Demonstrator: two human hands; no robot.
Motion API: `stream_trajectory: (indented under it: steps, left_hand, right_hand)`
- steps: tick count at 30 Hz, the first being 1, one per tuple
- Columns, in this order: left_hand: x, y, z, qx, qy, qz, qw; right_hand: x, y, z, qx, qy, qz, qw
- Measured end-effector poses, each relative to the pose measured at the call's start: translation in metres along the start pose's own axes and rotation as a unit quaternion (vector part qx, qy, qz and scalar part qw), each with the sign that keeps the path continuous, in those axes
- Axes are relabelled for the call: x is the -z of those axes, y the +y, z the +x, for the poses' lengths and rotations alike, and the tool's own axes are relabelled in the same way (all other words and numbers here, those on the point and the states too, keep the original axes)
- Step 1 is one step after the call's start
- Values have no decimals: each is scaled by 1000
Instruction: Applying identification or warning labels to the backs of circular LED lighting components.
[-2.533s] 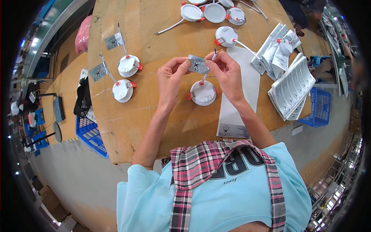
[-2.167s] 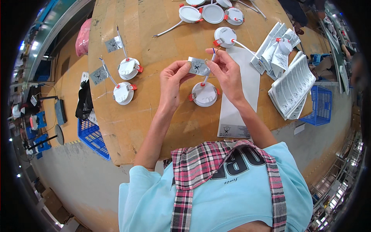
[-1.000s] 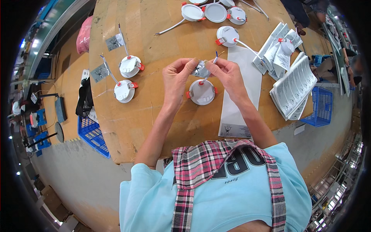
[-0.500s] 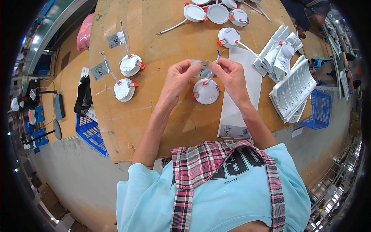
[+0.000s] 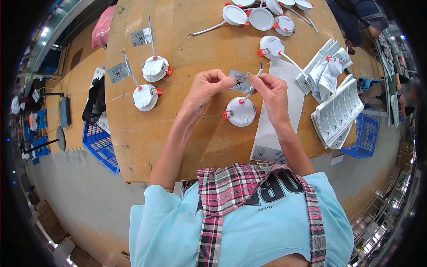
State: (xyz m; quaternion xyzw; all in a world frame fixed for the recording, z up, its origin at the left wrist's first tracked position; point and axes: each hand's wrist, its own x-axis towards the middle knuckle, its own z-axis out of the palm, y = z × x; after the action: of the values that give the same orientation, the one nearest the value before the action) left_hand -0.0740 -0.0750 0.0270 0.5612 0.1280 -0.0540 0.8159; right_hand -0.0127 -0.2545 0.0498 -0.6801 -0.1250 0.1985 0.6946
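A small silver label (image 5: 239, 83) is stretched between my two hands. My left hand (image 5: 208, 88) pinches its left edge between thumb and fingers. At its other edge my right hand (image 5: 271, 92) pinches the label against the white cable of a round downlight (image 5: 241, 113). That downlight lies on the table below my hands, back side up, with red-tipped spring clips at its sides. To the left lie two more downlights (image 5: 154, 70) (image 5: 144, 98), each with a silver label (image 5: 141, 38) (image 5: 118, 72) on its upright cable.
A long white label strip (image 5: 281, 107) lies beside my right forearm. Farther right are stacks of printed label sheets (image 5: 336, 112), with a downlight (image 5: 335, 66) on one. Several downlights (image 5: 261, 19) gather at the table's far edge. Blue crates (image 5: 101, 144) (image 5: 365, 135) stand beside the table.
The label now shows more of its face between my hands, and my fingertips are slightly farther apart. The whole view has shifted a little; the other downlights stay in place on the table.
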Motion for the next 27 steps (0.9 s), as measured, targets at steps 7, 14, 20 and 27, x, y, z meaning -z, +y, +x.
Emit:
stream_trajectory:
  steps: [7, 14, 20, 27]
  left_hand:
    - [5, -10, 4, -7, 11, -45, 999]
    - [-2, 6, 4, -29, 75, -174, 982]
    - [3, -11, 3, -38, 13, 50, 998]
    - [-14, 0, -3, -131, 156, 60, 977]
  right_hand:
    - [-7, 2, 3, -14, 5, 12, 1000]
    - [1, 11, 16, -11, 61, 11, 998]
    - [-14, 7, 17, -20, 50, 3, 999]
    - [-11, 4, 23, -16, 50, 8, 999]
